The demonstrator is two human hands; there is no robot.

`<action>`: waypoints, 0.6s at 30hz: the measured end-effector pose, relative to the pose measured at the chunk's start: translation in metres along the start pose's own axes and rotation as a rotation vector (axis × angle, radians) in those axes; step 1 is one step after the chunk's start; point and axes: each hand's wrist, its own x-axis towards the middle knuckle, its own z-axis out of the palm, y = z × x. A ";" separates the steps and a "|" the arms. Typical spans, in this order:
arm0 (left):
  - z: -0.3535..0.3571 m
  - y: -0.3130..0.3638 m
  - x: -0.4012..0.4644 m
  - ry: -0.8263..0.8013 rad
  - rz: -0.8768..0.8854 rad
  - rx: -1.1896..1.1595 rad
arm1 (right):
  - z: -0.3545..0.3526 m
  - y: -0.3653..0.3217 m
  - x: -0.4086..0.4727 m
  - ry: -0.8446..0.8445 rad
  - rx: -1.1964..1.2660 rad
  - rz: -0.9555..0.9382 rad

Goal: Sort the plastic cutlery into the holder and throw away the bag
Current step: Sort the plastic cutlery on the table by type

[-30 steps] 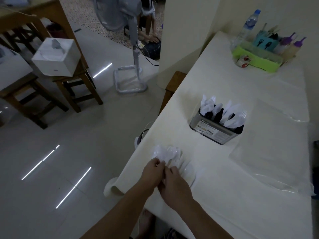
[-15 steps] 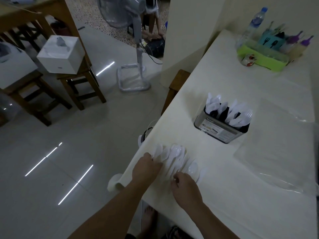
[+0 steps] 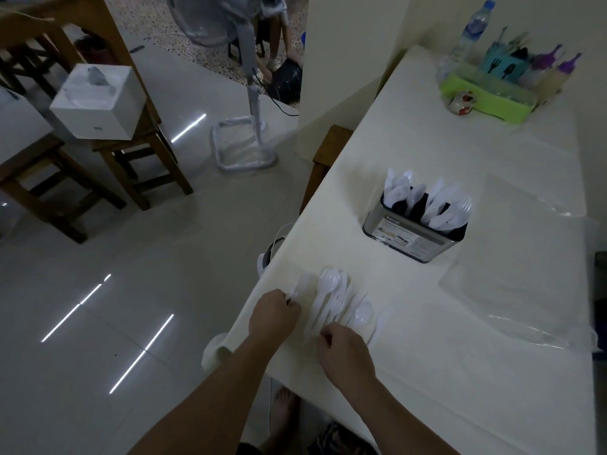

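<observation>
loose spoons (image 3: 331,297): handles toward person, bowls toward holder (image 3: 415,231). left hand (image 3: 274,311) pinches one spoon (image 3: 299,287); right hand (image 3: 346,351) curled at handle ends, grasp unclear.

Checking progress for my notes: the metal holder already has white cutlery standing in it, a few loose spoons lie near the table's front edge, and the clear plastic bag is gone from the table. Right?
Not quite. The head view shows the clear plastic bag lying on the table, right of the metal holder. The rest stands: white cutlery stands in the holder and loose spoons lie near the front edge.
</observation>
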 end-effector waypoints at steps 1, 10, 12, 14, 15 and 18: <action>-0.003 0.001 0.001 -0.005 -0.005 -0.037 | 0.000 -0.004 0.002 0.018 0.010 0.010; -0.022 -0.014 0.008 -0.111 -0.140 -0.647 | 0.011 -0.044 0.042 0.110 -0.039 0.171; -0.022 -0.019 0.007 -0.137 -0.149 -0.693 | 0.012 -0.048 0.048 0.085 -0.099 0.198; -0.023 -0.021 0.006 -0.148 -0.159 -0.713 | 0.009 -0.051 0.052 0.057 -0.092 0.231; -0.023 -0.021 0.005 -0.153 -0.161 -0.714 | 0.006 -0.051 0.054 0.055 -0.052 0.256; -0.023 -0.018 0.002 -0.166 -0.178 -0.724 | 0.001 -0.047 0.058 0.047 0.092 0.298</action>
